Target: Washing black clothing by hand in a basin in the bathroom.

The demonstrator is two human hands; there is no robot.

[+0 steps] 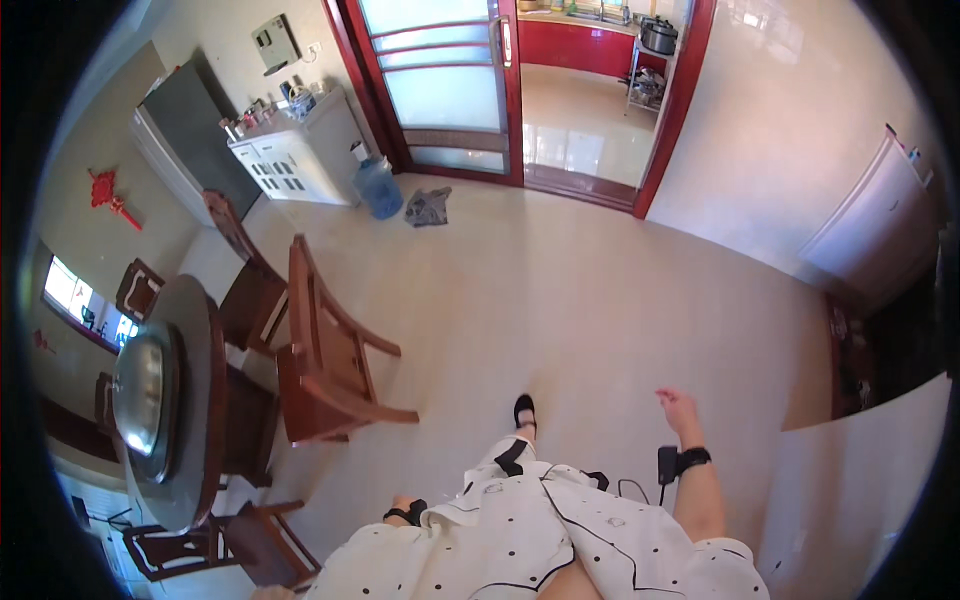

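My right hand (680,408) hangs over the floor at the lower right, its fingers loosely bent and slightly apart, with nothing seen in them. A black wrist strap (693,459) with a small black box and a cable sits round that wrist. My left hand (403,501) is low, beside the white dotted garment (480,535); a black strap is by it. Its fingers are too small and hidden to make out. Neither hand touches any furniture that I can see. One black shoe (525,411) shows ahead of me on the pale tiles.
Wooden chairs (335,360) surround a round table (205,410) with a shiny domed cover (142,395) at left. Ahead, a red-framed sliding door (445,90) stands partly open onto a kitchen. A blue water bottle (378,188) and grey cloth (428,207) lie near a white cabinet (300,155).
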